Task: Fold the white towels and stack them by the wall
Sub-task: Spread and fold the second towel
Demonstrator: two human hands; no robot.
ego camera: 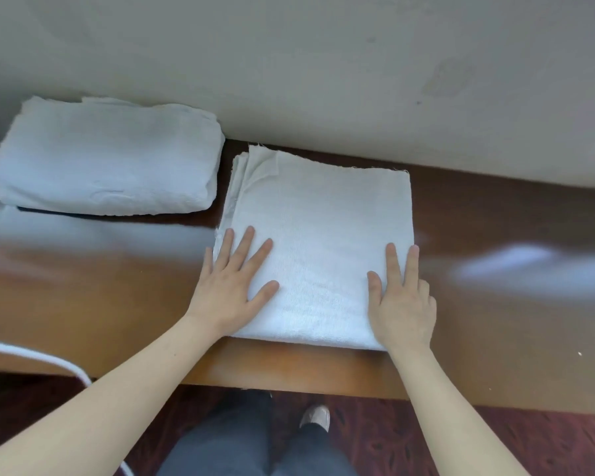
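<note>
A white towel [323, 228], folded into a rough square with its layered edges showing at the far left corner, lies flat on the brown wooden table [100, 297] near the wall. My left hand [234, 283] presses flat on its near left part, fingers straight and spread. My right hand [401, 297] lies flat on its near right edge, fingers straight. A stack of folded white towels [107, 156] sits at the far left against the wall, apart from both hands.
The pale wall [323, 63] runs along the table's far edge. A white cord [42, 355] curves over the near left edge. Below the table's front edge are my dark trousers, a light shoe [316, 417] and a dark red patterned carpet [495, 441].
</note>
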